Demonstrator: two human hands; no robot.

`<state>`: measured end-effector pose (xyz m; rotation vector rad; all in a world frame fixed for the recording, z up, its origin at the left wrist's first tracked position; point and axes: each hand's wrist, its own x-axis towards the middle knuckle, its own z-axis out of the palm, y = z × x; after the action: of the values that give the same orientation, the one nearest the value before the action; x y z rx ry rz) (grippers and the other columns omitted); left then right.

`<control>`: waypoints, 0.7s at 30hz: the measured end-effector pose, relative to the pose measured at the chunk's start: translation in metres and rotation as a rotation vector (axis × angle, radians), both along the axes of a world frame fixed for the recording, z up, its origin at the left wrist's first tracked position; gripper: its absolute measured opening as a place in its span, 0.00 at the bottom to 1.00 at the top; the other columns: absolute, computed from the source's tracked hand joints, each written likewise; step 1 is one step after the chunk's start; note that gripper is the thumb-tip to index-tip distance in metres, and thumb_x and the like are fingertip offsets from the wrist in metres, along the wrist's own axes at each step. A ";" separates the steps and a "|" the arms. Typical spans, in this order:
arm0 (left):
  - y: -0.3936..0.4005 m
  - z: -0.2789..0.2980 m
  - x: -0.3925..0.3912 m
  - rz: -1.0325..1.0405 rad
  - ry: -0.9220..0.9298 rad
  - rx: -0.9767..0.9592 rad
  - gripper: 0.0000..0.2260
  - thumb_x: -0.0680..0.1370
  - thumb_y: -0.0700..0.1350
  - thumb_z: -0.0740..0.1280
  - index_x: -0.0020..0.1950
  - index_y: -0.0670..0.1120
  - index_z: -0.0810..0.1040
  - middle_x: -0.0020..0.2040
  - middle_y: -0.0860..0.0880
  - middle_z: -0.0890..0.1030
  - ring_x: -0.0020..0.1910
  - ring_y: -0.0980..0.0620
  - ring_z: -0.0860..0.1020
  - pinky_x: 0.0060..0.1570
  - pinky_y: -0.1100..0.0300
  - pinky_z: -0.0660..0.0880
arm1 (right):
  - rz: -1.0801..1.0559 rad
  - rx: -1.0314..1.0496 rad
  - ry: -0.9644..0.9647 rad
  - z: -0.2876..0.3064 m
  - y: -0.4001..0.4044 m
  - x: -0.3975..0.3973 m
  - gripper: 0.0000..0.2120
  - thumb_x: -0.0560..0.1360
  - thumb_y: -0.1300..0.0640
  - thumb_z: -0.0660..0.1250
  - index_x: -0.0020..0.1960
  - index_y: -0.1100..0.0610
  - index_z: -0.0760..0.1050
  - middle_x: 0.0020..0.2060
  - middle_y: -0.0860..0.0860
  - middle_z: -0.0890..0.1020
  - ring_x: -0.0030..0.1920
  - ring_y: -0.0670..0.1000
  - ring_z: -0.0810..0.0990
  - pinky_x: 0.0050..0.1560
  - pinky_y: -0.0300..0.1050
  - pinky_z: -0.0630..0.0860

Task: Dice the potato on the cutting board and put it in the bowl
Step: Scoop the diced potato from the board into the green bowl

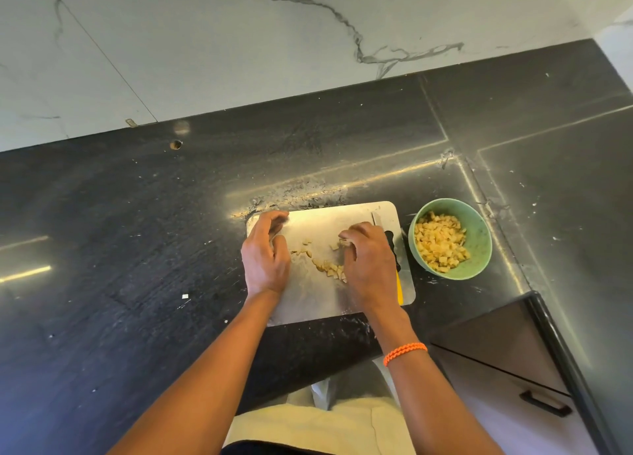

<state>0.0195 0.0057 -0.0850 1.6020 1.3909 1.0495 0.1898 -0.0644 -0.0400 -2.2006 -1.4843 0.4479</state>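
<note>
Your left hand [265, 256] curls empty on the steel cutting board [322, 293]; your right hand [368, 262] fingers bend around potato dice [327, 266]. More dice fill the green bowl [478, 245] beside it.

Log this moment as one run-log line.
stage: gathering dice | left hand: on cutting board | right hand: curled over potato pieces | bowl: holds dice | knife: on board

Brushed metal on dark polished stone

The cutting board [349, 221] looked like matt brushed steel; the countertop [137, 232] was glossy black stone, scuffed and speckled; the wall [239, 36] was smooth veined marble; the green bowl [478, 238] looked like matt plastic.
</note>
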 end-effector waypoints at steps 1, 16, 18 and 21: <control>0.000 0.001 0.000 0.000 -0.002 0.000 0.20 0.75 0.34 0.56 0.63 0.42 0.80 0.57 0.48 0.83 0.59 0.51 0.82 0.61 0.47 0.81 | -0.046 -0.005 0.005 -0.003 0.000 0.001 0.12 0.82 0.62 0.64 0.62 0.59 0.82 0.59 0.51 0.80 0.61 0.51 0.75 0.60 0.41 0.73; 0.003 0.001 -0.002 0.005 -0.012 -0.022 0.20 0.75 0.35 0.56 0.61 0.42 0.80 0.56 0.47 0.84 0.58 0.52 0.83 0.61 0.49 0.81 | 0.189 -0.042 -0.192 -0.031 0.014 -0.093 0.17 0.78 0.64 0.68 0.66 0.63 0.73 0.61 0.58 0.75 0.62 0.55 0.73 0.55 0.45 0.80; 0.002 0.001 -0.003 0.002 -0.020 -0.028 0.20 0.74 0.34 0.56 0.61 0.43 0.80 0.56 0.47 0.84 0.59 0.52 0.83 0.61 0.49 0.81 | 0.318 0.022 -0.201 -0.037 0.008 -0.087 0.14 0.79 0.64 0.68 0.64 0.63 0.76 0.58 0.57 0.77 0.59 0.54 0.75 0.53 0.46 0.80; 0.002 0.001 -0.002 -0.001 -0.026 -0.022 0.21 0.74 0.33 0.56 0.62 0.43 0.80 0.56 0.48 0.84 0.59 0.51 0.83 0.61 0.47 0.81 | 0.513 0.085 -0.258 -0.040 -0.008 -0.060 0.13 0.77 0.63 0.71 0.61 0.63 0.79 0.55 0.56 0.79 0.56 0.53 0.77 0.53 0.44 0.80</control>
<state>0.0172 0.0073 -0.0839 1.5678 1.3792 1.0473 0.1293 -0.0722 -0.0797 -1.8485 -2.1754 0.2545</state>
